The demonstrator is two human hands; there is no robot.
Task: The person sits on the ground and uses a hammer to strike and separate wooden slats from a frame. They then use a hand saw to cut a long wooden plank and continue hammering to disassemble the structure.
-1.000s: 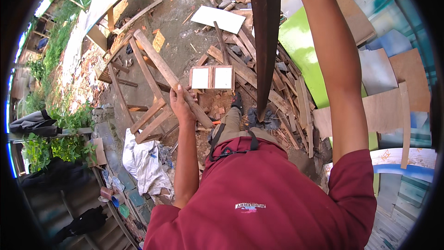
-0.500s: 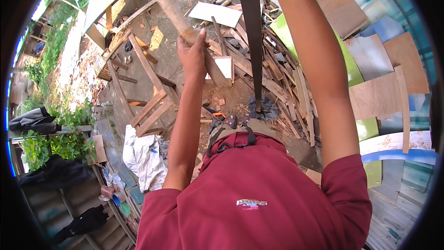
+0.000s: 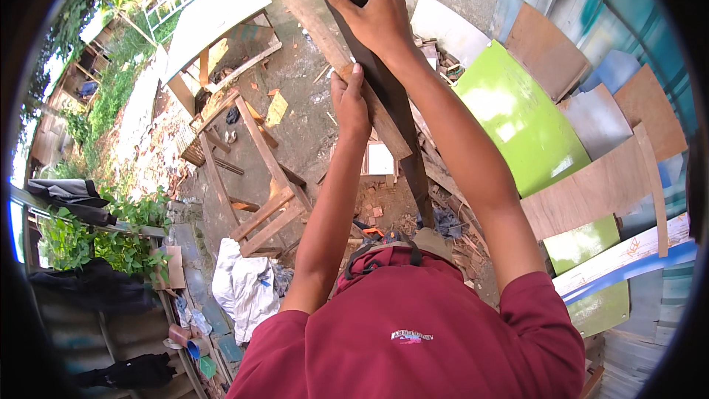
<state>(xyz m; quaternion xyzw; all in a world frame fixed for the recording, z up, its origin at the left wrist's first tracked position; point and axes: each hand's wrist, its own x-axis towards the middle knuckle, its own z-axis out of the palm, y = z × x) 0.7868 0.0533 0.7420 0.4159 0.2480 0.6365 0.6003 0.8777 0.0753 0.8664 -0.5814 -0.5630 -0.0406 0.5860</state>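
Observation:
My left hand is closed round a pale, worn wooden plank, which slants from upper left to lower right. A longer dark wooden beam stands tilted just beside it, its foot low near my feet. Up near the beam's top, my right hand grips it, thumb across the face. The two pieces lie side by side and overlap in view; whether they touch along their length I cannot tell.
A wooden frame lies at left, beyond it a white-topped table. Green board and plywood sheets lean at right. Scrap wood lies behind the beam. A white sack rests at lower left.
My right hand has come down into view on the dark beam, whose upper part now leans left. The pale plank has shifted right with my left hand, closer to the beam.

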